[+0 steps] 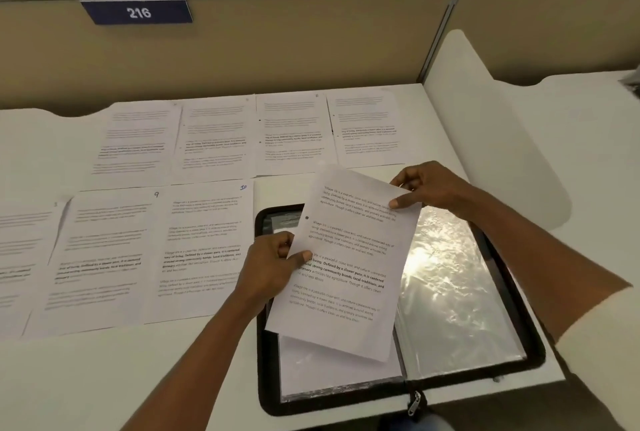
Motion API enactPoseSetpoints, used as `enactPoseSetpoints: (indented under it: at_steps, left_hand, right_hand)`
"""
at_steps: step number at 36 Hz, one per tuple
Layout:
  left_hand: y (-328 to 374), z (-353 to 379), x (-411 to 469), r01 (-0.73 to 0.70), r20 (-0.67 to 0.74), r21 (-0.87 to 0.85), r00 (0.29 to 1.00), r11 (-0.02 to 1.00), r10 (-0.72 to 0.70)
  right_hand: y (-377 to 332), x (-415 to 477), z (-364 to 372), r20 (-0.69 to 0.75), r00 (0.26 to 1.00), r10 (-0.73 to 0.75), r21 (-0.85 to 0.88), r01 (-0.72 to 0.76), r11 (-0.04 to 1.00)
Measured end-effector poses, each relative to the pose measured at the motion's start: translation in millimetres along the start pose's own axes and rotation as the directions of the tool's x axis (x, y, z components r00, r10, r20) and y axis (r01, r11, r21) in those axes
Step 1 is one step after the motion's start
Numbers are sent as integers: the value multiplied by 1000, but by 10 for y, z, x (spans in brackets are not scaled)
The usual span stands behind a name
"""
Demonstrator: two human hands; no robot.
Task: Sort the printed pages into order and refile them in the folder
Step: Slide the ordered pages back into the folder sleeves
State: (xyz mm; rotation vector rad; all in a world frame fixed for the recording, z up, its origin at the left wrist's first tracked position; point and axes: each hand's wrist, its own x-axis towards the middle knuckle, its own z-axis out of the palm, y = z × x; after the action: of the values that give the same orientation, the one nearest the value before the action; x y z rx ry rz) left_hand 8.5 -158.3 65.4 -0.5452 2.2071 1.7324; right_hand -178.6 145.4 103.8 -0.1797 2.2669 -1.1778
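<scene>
**Sorting stage, head view.** A printed page (346, 257) is held tilted above the open zip folder (535, 352), covering most of the folder's left half and the spine. The left hand (273, 268) pinches the page's left edge, thumb on the printed face and the other fingers curled behind the sheet. The right hand (429, 190) pinches the upper right corner, thumb on top, over the folder's far edge. The page thus spans the gap between the two hands.

The folder's right half shows a clear plastic sleeve (450, 275) catching glare. Its left half holds a white sheet under plastic, partly hidden by the held page. The zipper pull (414, 403) lies at the folder's near edge.

Left of the folder, on the white desk (138, 378), lie the page marked 10 (204, 243), then the page marked 9 (104, 250), then a further page cut by the frame edge. Beyond the folder a row of four pages (292, 129) lies side by side. On the partition behind them hangs a placard reading 216 (138, 11).
</scene>
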Motion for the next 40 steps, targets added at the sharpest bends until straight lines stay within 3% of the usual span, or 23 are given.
enactPoseSetpoints:
  at_steps: [7,12,17,19,23,25,27,36,40]
  left_hand:
    - [144,344,132,23,-10,-40,1000,999,-23]
    - [280,707,199,63,-85,-107,994,992,-72]
    - [370,1111,278,77,-265,-128,958,989,-108]
    - [367,1291,332,100,-397,-44,911,994,-109]
    - [330,1773,314,234,-662,258,749,937,-5]
    - [361,2056,264,258,-731,364,674,895,103]
    - [413,2334,243,253,-743,435,643,864,186]
    - [473,3428,528,226,-596,648,745,727,300]
    - [545,3659,738,247,-577,691,754,679,313]
  right_hand:
    - [-123,386,-188,235,970,-62,-303,134,943]
    - [-57,636,-379,324,942,-87,-345,203,916]
    - [-11,869,-680,384,915,-123,-375,276,885]
    - [10,969,-833,380,911,-158,-393,313,865]
    - [50,1143,-1161,375,898,-232,-448,394,802]
    - [57,1229,-1337,354,899,-257,-469,408,784]
    - [57,1308,-1507,334,900,-281,-487,420,766]
    - [23,1658,-2076,232,900,-370,-523,436,733]
    - [-21,1750,-2238,177,890,-419,-534,445,719]
